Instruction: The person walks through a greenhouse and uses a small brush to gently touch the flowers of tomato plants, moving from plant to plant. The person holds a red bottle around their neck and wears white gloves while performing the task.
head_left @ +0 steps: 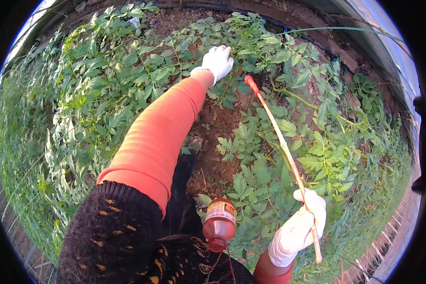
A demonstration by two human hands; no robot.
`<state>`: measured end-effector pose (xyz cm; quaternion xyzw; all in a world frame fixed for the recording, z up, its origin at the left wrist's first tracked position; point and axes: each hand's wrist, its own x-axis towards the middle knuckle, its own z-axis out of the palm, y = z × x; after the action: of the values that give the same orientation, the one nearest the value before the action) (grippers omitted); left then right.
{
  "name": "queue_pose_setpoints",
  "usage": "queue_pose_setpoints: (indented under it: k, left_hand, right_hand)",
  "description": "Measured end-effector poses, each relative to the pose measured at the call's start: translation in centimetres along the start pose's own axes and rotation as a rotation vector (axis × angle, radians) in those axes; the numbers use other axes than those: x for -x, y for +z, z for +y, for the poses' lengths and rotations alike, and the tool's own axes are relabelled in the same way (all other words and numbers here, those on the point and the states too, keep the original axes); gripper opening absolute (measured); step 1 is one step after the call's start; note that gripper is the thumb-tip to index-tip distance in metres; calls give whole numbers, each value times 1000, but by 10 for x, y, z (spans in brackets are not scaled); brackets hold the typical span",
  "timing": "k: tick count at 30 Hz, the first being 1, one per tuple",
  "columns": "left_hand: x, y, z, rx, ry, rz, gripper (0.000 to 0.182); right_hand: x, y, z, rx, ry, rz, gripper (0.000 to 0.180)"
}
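My left hand [216, 64], in a white glove, reaches forward among tomato plants [246, 33]. Its fingers are bent and turned partly away, so whether they pinch a stem or leaf cannot be seen. My right hand [301, 227], gloved too, grips a thin wooden stick [284, 142] near its lower end. The stick slants up and left, its far end wrapped in a red tip [250, 83] that hangs over the soil close to the leaves. A plastic bottle [219, 223] with red contents and a printed label dangles by a cord in front of my body.
Dense tomato foliage [103, 81] spreads on the left, with more plants [323, 156] on the right. Between them runs a strip of bare soil [216, 167]. A green rope [344, 29] crosses at the upper right, near plastic sheeting [403, 64].
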<state>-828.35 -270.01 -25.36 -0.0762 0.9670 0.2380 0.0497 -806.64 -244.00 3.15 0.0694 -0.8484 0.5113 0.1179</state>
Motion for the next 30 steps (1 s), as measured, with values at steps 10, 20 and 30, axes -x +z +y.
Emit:
queue_pose_setpoints:
  k: [10,20,30]
  left_hand:
    - [11,56,-22,231,-79,-223,56]
    - [12,39,-14,564,-283,116,38]
    - [-34,26,-24,627,-227,-98,92]
  right_hand:
    - [-33,47,37,-2,96,-79,19]
    - [-47,69,43,60,145,-85,19]
    - [-47,79,43,32,96,-86,20]
